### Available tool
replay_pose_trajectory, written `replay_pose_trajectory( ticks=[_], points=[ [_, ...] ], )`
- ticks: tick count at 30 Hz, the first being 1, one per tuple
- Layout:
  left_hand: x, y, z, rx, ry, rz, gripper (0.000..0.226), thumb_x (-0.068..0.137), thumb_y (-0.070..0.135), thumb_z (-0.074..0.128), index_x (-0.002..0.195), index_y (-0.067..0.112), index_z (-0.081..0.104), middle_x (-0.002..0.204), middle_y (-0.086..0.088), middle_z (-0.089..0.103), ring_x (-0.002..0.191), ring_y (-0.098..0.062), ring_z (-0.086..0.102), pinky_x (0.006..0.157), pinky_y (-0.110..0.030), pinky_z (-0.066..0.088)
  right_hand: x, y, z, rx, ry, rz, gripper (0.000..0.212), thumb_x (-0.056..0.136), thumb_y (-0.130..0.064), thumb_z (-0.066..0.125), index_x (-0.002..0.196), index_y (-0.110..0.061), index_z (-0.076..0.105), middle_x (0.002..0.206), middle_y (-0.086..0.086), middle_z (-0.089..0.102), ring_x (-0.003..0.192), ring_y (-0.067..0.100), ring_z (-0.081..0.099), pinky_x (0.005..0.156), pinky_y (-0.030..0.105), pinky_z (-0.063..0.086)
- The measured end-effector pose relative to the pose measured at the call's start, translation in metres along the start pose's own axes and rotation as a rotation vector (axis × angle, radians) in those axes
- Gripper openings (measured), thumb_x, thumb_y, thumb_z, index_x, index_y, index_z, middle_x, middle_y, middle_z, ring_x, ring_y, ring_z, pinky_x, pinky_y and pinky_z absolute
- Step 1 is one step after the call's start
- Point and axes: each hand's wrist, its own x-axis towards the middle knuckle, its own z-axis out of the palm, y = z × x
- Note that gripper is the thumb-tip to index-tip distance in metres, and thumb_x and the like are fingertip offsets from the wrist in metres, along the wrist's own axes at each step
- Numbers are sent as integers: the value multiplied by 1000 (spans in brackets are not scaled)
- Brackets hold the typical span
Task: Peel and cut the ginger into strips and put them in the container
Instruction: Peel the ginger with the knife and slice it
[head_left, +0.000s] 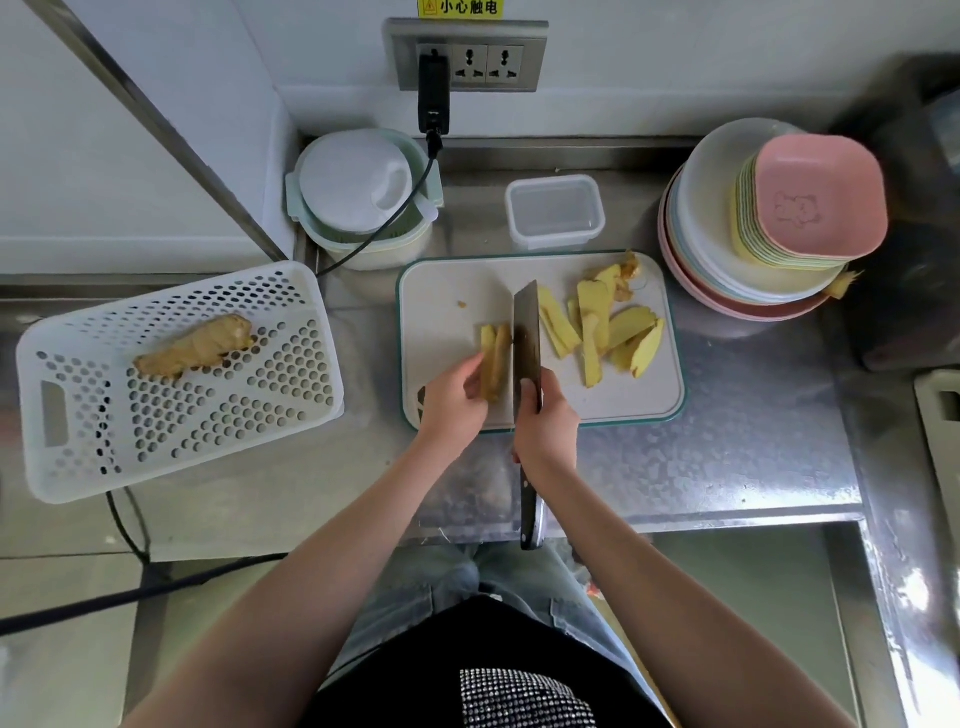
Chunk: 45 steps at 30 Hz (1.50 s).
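Hands gripping ginger and cleaver; clear container empty, basket with whole root.

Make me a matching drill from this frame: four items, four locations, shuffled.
Items:
1. unpeeled ginger root
2. clear rectangular plastic container
3. pink square plastic dish
4. cut yellow ginger slices

Places:
A. top of the stacked bowls at right
B. in the white perforated basket
C. right part of the white cutting board
D. on the steel counter behind the board

Pairs: 1-B, 2-D, 3-A, 4-C
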Motion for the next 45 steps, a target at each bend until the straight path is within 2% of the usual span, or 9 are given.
replay_pose_trajectory(
  ticks=[7,10,15,19,24,27,33,36,45],
  points=[
    [0,10,0,-11,-38,-55,53,89,3,51,139,19,46,119,9,62,100,0,55,76,-2,33,-6,3,4,-141,-23,-106,18,103,-28,33,112,-27,49,73,2,59,67,27,58,55,33,43],
    [2,14,0,-54,19,-33,53,88,15,61,139,22,46,114,19,58,100,0,58,83,-6,38,-5,3,0,-166,-27,-96,18,103,-29,34,113,-29,49,70,-1,56,65,26,56,53,31,40],
    [9,18,6,-22,114,-29,36,82,10,66,117,17,67,89,3,72,80,-11,67,79,-30,55,-9,-1,1,-105,1,-91,17,103,-28,34,109,-25,50,68,-3,56,60,21,55,52,30,39],
    [11,22,6,-99,104,-126,42,82,8,69,123,17,63,94,5,69,82,-9,64,66,-6,46,-6,0,-6,10,29,-38,17,102,-28,36,98,-22,50,66,-2,53,55,20,51,52,37,49],
    [14,21,3,-166,153,-188,21,81,11,70,102,9,73,94,-6,74,87,-19,68,81,-29,53,-1,-3,-13,-21,-29,-54,22,101,-31,37,86,-18,45,63,0,48,50,22,45,48,43,50],
    [19,22,3,-184,154,-261,25,80,12,72,105,7,72,100,-8,73,91,-20,67,85,-30,52,0,-9,-11,-86,-59,-36,25,102,-32,33,88,-14,42,65,5,50,52,26,47,49,46,50],
    [28,24,2,-226,125,-388,23,79,9,73,101,7,73,96,-11,73,91,-25,68,83,-30,54,-2,-16,-18,-278,-94,-81,20,104,-30,27,92,-15,34,66,3,48,54,20,44,43,27,27],
    [29,24,3,-254,112,-413,16,79,8,72,95,8,75,89,-11,73,86,-27,69,84,-41,56,-3,-20,-14,-318,-92,-76,20,104,-30,24,93,-16,31,71,8,51,61,27,47,45,29,30],
    [33,29,-1,-197,106,-489,20,79,5,67,76,24,72,83,-1,71,87,-25,68,85,-37,56,-4,-26,3,-492,-121,-28,10,102,-12,30,96,-19,26,90,14,60,80,32,59,59,38,47]
  ],
)
